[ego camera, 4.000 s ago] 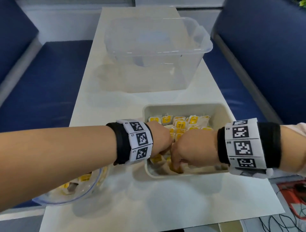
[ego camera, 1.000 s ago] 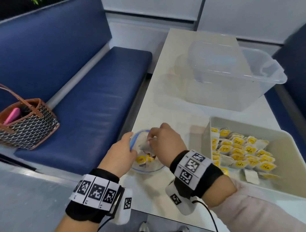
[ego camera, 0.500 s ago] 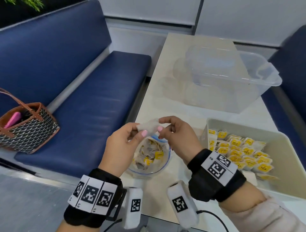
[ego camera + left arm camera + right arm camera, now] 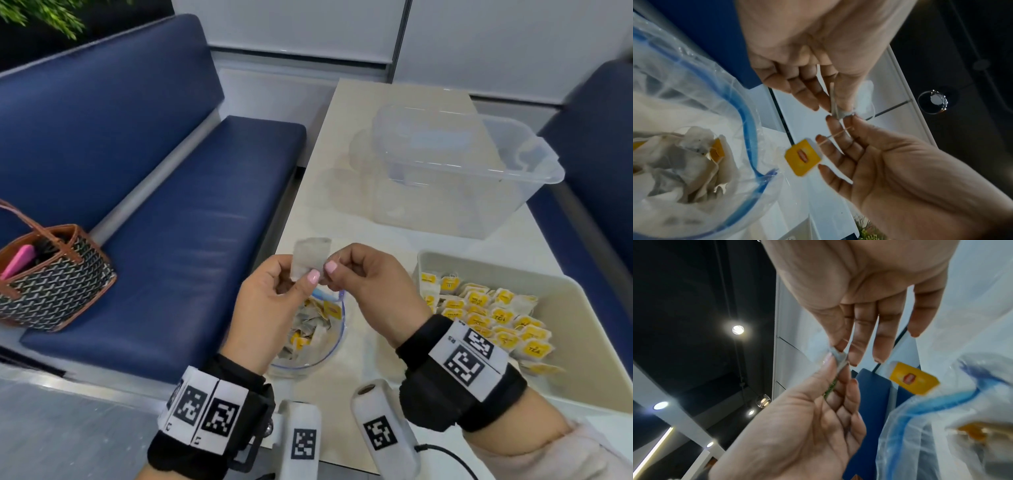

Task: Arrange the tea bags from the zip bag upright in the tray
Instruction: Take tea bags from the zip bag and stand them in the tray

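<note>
On the pale surface [image 4: 349, 442] the cream tray [image 4: 579, 342] holds rows of yellow-tagged tea bags, right of the open zip bag [image 4: 310, 337] with more loose ones. Above the zip bag, the left hand [image 4: 270, 305] and right hand [image 4: 373, 291] each close their grip in a pinch on one tea bag [image 4: 310, 258], its yellow tag [image 4: 803, 157] dangling on a string below.

Left hand [image 4: 270, 301]: bare, thumbnail wearing pale pink polish. Right hand [image 4: 370, 291]: bare, thumbnail showing the same pink polish.

Left wrist: black band [image 4: 212, 435] carrying white panels printed with black square codes; white camera pod [image 4: 301, 442] with one code sticker hanging beneath.

Right wrist: matching black band [image 4: 459, 380] with white coded panels; white pod [image 4: 380, 428], black cable [image 4: 445, 452] trailing from it. Pale pink sleeve [image 4: 548, 452] covering the right forearm.
</note>
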The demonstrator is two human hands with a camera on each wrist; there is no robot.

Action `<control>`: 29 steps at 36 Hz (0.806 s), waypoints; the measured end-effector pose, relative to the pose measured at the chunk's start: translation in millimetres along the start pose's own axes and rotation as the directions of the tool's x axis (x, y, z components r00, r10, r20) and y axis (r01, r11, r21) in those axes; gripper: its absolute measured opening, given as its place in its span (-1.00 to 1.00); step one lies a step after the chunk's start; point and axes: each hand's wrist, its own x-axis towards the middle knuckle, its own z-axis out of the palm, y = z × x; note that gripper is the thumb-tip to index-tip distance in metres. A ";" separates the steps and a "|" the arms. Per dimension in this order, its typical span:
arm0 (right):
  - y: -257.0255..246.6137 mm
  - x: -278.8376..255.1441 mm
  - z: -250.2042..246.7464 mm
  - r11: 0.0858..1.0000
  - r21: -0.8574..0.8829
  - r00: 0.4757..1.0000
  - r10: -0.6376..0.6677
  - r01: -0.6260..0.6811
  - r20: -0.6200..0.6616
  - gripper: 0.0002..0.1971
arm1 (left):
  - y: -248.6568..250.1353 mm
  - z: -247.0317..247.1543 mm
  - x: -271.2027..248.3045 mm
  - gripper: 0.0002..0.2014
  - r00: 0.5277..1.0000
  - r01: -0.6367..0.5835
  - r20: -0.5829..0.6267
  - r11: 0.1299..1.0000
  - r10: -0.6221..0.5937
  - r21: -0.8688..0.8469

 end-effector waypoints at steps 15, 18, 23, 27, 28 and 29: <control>-8.1 -18.9 -21.6 0.996 -0.049 0.996 -0.072 0.070 -0.044 -0.71 | 0.7 25.8 8.8 -0.68 0.999 0.036 -0.044 0.991 -0.031 0.126; -1.8 -24.6 -23.8 0.994 -0.087 0.997 -0.068 0.065 -0.029 -0.66 | 6.1 33.1 9.5 -0.52 0.994 0.090 -0.061 0.994 -0.087 0.064; 10.9 -28.2 -41.3 0.993 -0.122 0.998 -0.011 0.003 -0.065 -0.64 | 20.2 42.1 10.8 -0.63 0.986 0.167 0.023 0.982 -0.165 -0.085; 15.8 -29.0 -57.5 0.990 -0.130 0.996 0.036 -0.046 -0.079 -0.69 | 32.8 50.6 9.9 -0.67 0.996 0.048 0.078 0.999 -0.048 -0.005; 16.3 -28.9 -62.0 0.987 -0.153 0.994 0.037 -0.052 -0.098 -0.71 | 37.1 53.7 9.4 -0.66 0.995 0.016 0.096 1.000 -0.016 0.004; 16.7 -29.4 -66.9 0.985 -0.164 0.991 0.039 -0.060 -0.124 -0.74 | 40.7 57.4 9.3 -0.65 0.993 -0.012 0.117 1.000 0.011 0.005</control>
